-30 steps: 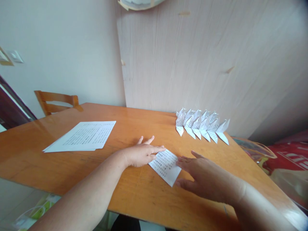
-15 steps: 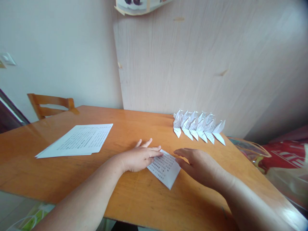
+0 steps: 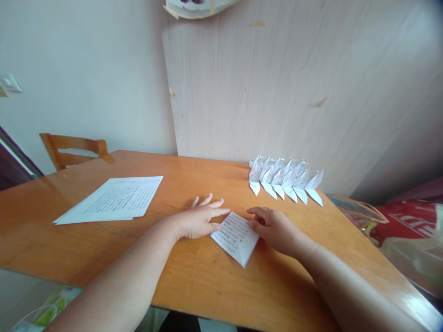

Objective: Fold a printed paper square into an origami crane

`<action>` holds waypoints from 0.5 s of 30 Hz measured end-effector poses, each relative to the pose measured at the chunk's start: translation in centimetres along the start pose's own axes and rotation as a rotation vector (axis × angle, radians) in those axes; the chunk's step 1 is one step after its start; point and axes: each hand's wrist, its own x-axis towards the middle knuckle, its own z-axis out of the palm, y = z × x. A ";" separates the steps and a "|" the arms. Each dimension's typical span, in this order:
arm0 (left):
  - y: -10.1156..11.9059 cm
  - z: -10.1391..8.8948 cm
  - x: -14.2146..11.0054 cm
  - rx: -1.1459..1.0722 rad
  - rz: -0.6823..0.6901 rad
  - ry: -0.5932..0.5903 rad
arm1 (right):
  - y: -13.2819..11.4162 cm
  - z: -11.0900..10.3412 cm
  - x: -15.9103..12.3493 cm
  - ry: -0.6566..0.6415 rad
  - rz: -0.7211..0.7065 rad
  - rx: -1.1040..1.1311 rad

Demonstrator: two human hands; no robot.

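A small sheet of printed paper (image 3: 237,240), folded into a diamond-like shape, lies flat on the table in front of me. My left hand (image 3: 200,220) rests at its left side with fingers spread, the thumb at the paper's left edge and the index fingertip close to the top corner. On the other side is my right hand (image 3: 272,228), its fingers bent and a gap between index finger and thumb. The right thumb tip touches or hovers over the paper's upper right edge; I cannot tell which. Neither hand grips the paper.
A stack of printed sheets (image 3: 117,199) lies at the left of the wooden table (image 3: 187,281). Several folded paper pieces (image 3: 285,182) stand in rows at the back right, near the wall. A wooden chair (image 3: 76,145) is behind the left end. Red bags (image 3: 411,221) sit beyond the right edge.
My left hand has drawn off the folded paper to the left, its fingers spreading wider. The right hand has shifted slightly left and curled its fingers at the paper's edge.
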 end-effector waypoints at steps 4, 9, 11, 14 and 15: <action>0.1 0.1 0.0 0.000 0.002 0.008 | 0.1 0.5 0.2 -0.023 0.058 0.133; 0.6 -0.1 -0.1 0.004 0.001 0.022 | -0.3 0.5 0.3 -0.014 0.114 0.251; 0.6 -0.1 0.0 0.004 0.014 0.035 | -0.4 0.6 0.3 -0.007 0.127 0.295; 0.6 0.1 0.0 0.004 0.042 0.059 | -0.6 0.7 0.3 0.005 0.147 0.348; 0.5 0.1 0.1 0.004 0.051 0.072 | -0.7 0.7 0.2 0.001 0.159 0.365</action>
